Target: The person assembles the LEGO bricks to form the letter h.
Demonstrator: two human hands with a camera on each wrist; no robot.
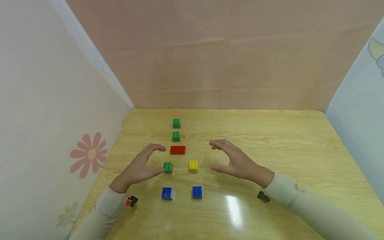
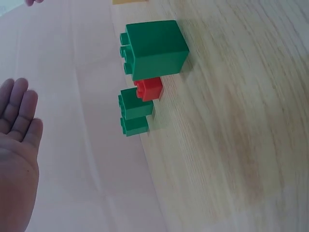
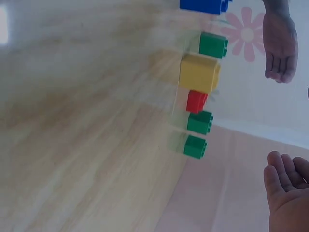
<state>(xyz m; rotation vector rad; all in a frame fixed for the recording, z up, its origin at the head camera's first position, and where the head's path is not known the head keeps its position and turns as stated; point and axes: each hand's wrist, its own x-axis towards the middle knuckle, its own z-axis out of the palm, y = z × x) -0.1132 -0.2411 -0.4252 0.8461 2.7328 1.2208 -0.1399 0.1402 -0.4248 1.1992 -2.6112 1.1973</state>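
My left hand hovers over the left of the table, fingers and thumb apart and nothing between them. Its thumb tip overlaps the edge of a green toy brick in the head view; the left wrist view shows the palm away from that brick. Facing it, my right hand is also raised and holds nothing. Nearest to the right hand is a yellow brick, just left of its fingertips. A longer red brick lies beyond these two, between the hands.
Two more green bricks, one nearer and one farther, line up behind the red one. Toward me sit two blue bricks, left and right. Covered walls stand at the back and both sides of the wooden table.
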